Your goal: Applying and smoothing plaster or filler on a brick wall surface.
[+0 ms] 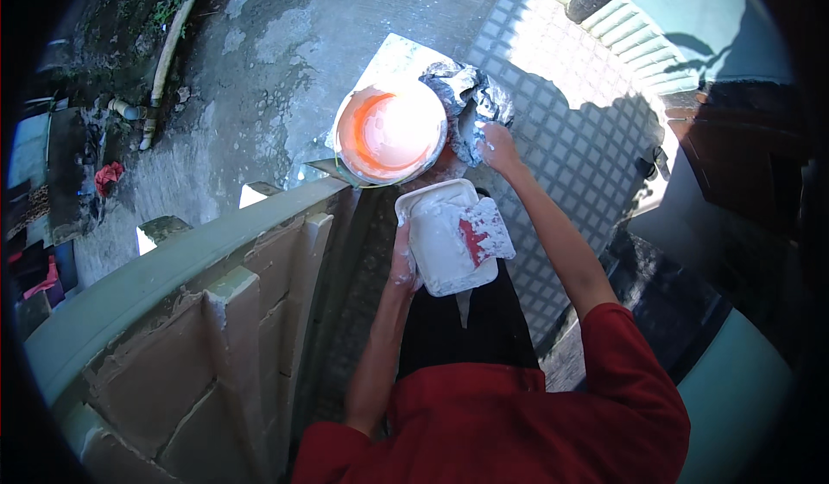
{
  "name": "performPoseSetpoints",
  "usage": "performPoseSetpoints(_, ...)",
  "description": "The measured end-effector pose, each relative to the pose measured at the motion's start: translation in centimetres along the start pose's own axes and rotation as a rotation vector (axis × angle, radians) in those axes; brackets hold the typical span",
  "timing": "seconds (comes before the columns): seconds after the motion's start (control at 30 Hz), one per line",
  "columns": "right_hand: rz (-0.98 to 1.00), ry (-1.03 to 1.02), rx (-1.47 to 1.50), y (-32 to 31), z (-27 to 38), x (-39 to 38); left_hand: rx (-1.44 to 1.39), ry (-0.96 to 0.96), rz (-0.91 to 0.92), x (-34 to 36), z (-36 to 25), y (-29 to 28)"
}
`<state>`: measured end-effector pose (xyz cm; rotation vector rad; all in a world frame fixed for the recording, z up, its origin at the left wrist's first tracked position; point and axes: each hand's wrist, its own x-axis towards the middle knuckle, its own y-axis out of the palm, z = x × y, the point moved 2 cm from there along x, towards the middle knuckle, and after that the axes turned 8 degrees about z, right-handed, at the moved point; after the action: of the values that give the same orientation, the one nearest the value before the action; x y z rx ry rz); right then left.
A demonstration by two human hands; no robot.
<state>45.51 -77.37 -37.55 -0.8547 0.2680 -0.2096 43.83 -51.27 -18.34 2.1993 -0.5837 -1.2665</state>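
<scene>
My left hand [402,258] is closed around the left edge of a white rectangular tub [429,275], held in front of my body. White paste coats its inside. Across the tub's right side lies a flat tool [472,240], red and smeared with white paste; its exact kind is unclear. Farther forward, my right hand [496,146] is closed at the lower right of a crumpled silvery-grey plastic sheet or bag [484,100], apparently gripping it. Just left of that stands a round bucket [350,145], orange inside, with whitish contents washed out by glare.
A pale, curved parapet [186,249] with recessed panels runs along my left. Under the bucket is a light board or slab [393,52]. Patterned tiles [553,216] cover the ground at right. A pipe [177,48] and red cloth [108,177] lie at far left.
</scene>
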Motion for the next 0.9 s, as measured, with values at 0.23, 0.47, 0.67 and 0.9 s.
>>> performPoseSetpoints(0.23, 0.238, -0.068, -0.178, 10.5, -9.6, 11.4, -0.003, 0.029, -0.075, 6.4, 1.7, -0.2)
performPoseSetpoints(0.47, 0.587, 0.036, -0.514, 12.0, -13.3, 11.8, -0.018, 0.009, -0.153, 10.3, 4.4, -0.9)
performPoseSetpoints(0.67, 0.455, -0.103, -0.488, 12.4, -10.6, 8.0, -0.041, 0.007, -0.165, 11.0, 4.6, -1.0)
performPoseSetpoints(0.9, 0.521, -0.061, -0.381, 10.7, -9.1, 6.5, -0.039, 0.024, -0.152, 11.5, 4.1, -1.0)
